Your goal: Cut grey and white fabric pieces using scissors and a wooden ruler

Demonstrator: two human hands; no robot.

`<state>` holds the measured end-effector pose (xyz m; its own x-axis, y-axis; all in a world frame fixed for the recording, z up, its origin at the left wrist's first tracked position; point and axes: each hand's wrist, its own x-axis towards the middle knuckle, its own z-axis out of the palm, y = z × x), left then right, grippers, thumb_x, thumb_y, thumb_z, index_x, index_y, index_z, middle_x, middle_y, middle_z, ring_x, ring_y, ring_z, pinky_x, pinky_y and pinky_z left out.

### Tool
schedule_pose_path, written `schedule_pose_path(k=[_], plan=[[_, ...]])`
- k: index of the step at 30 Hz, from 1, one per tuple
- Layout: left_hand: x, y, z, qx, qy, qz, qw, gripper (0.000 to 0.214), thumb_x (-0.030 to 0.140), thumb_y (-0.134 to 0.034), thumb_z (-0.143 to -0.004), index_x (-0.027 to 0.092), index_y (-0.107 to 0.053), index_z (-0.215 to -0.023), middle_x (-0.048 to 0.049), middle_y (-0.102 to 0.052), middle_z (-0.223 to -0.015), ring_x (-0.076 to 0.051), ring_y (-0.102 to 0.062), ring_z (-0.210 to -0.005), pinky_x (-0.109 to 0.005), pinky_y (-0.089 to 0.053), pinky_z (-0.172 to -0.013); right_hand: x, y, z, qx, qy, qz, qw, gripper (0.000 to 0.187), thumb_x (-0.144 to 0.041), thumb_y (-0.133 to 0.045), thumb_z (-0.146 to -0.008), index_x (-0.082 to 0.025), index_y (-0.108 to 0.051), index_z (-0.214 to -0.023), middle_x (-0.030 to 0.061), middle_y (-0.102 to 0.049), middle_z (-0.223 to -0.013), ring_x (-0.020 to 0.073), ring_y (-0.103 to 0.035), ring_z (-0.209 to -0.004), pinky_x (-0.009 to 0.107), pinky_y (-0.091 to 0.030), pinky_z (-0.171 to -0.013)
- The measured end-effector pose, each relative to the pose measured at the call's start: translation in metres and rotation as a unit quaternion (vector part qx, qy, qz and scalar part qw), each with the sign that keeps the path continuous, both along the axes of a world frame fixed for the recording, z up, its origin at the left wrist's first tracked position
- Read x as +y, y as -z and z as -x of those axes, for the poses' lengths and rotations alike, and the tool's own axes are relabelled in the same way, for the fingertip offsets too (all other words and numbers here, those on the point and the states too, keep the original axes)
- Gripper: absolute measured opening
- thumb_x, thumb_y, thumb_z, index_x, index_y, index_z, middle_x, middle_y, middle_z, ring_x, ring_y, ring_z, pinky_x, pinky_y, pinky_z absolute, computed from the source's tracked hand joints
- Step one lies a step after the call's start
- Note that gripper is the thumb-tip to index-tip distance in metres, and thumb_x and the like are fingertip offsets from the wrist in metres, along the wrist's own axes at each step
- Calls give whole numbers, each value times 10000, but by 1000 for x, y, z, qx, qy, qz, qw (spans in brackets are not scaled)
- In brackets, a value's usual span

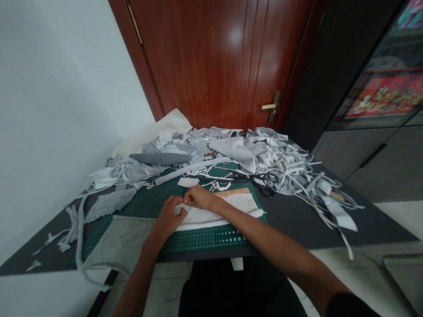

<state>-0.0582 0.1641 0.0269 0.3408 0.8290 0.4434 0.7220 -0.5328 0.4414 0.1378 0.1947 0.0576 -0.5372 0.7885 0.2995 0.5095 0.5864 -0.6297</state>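
Observation:
A white piece of fabric (231,211) lies on a green cutting mat (198,237). My left hand (170,215) rests flat on the fabric's left end, fingers stretched out. My right hand (198,197) is just above it, fingers pinched at the fabric's upper left edge; what it pinches is too small to name. A wooden ruler (233,192) lies along the fabric's far edge, right of my right hand. Black-handled scissors (264,185) lie beyond the ruler, to the right.
A heap of grey and white fabric scraps and strips (251,154) covers the back and right of the dark table (297,220). A grey cloth (122,237) lies at the front left. A red-brown door (218,61) stands behind, a dark cabinet (380,110) at right.

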Motion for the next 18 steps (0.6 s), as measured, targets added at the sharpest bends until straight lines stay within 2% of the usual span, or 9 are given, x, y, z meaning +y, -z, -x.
schedule_pose_path(k=[6, 18], plan=[[2, 3, 1, 6, 9, -6, 1000, 228, 253, -552, -816, 213, -641, -1023, -91, -692, -1086, -290, -638, -1146, -473, -514, -1076, 0, -8, -28, -21, -8, 8, 1000, 128, -29, -754, -786, -144, -809, -799, 28, -764, -735, 128, -670, -679, 201, -440, -647], [-2, -2, 2, 21, 8, 7, 1000, 238, 250, -565, -837, 210, -644, -1057, -88, -684, -1136, -270, -654, -1147, -458, -520, -1074, -15, -6, -119, -59, 24, 22, 998, 139, -50, -716, -782, -149, -814, -789, 45, -787, -752, 149, -686, -670, 215, -453, -644]])
